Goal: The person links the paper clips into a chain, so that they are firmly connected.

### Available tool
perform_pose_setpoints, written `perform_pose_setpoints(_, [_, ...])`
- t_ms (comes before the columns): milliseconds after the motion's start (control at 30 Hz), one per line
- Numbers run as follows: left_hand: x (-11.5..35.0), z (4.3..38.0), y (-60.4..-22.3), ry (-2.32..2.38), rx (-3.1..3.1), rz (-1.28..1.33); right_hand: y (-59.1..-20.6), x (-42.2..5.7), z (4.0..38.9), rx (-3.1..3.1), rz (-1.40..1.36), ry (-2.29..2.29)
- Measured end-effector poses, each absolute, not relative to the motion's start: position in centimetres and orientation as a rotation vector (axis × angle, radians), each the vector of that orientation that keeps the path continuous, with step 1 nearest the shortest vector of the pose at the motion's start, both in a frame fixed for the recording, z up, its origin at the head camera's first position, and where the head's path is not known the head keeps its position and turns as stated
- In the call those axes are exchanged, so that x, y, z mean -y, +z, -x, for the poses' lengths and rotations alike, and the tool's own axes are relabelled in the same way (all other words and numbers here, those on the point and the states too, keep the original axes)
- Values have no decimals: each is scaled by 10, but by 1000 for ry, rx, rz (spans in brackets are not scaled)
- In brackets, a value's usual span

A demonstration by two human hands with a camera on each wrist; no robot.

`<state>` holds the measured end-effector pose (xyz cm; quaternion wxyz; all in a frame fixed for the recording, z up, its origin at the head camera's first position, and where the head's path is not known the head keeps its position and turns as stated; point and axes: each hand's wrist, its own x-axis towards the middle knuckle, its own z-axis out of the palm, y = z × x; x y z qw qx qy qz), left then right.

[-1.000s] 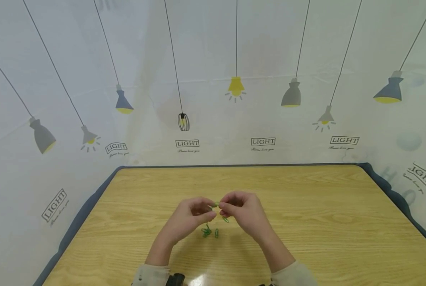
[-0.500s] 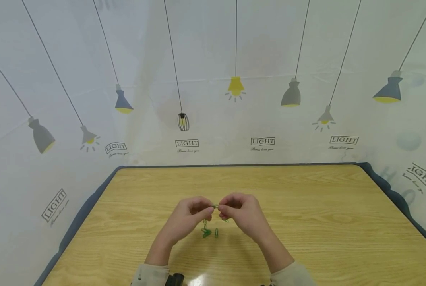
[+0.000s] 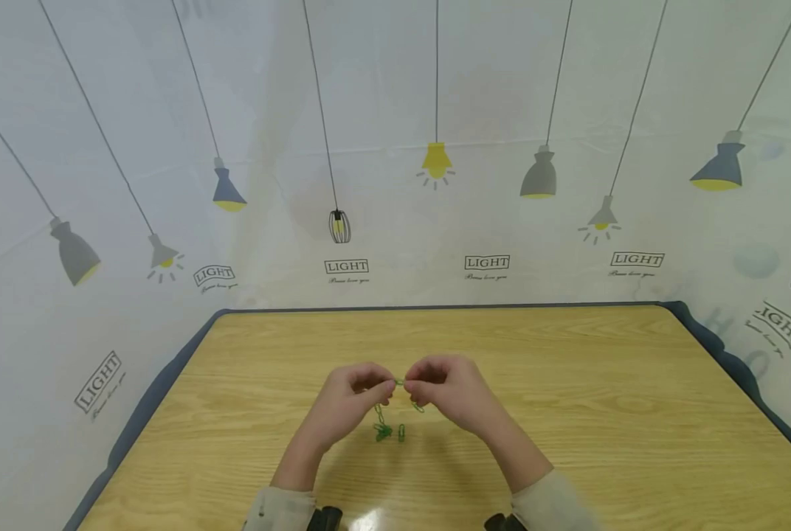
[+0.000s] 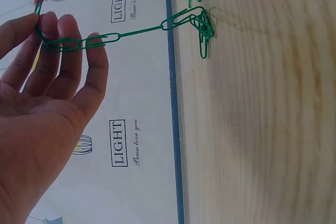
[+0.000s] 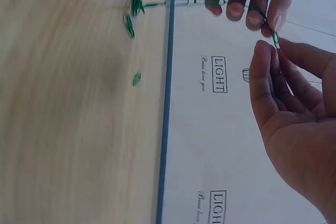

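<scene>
Both hands meet above the middle of the table, holding green paper clips. My left hand (image 3: 349, 402) pinches the upper end of a paper clip chain (image 4: 139, 31) between thumb and index finger. That chain runs over its other fingers and down into a small heap (image 3: 384, 432) on the tabletop. My right hand (image 3: 454, 392) pinches a paper clip (image 5: 276, 39) that spans the gap between the two hands. Whether this clip is linked to the chain's end is too small to tell. A loose paper clip (image 3: 401, 433) lies just right of the heap.
Another green paper clip (image 3: 418, 407) shows just below the right fingertips. The wooden table (image 3: 601, 413) has a dark blue edge. Behind it hangs a pale cloth (image 3: 395, 221) printed with lamps.
The left thumb has come up against the index finger on the clip, and the left fingers have drawn together. More of the hanging chain shows below the left hand. Both hands stay nearly in place.
</scene>
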<state>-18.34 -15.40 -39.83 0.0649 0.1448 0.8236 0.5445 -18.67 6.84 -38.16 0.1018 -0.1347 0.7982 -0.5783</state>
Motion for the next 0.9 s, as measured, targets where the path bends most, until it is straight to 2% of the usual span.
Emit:
perform_pose_setpoints(267, [154,190,-398,1681,-2502,-384,-383,-87,218,-2473,560,-1375])
perform_pose_setpoints(600, [156,195,-398,1638,-2539,-326,-408,-93,256,-2343,655,-1204])
perform_pose_setpoints(900, [159,194,-401,1690,-2511,-302,-444,-92,264,-2288,651,-1168])
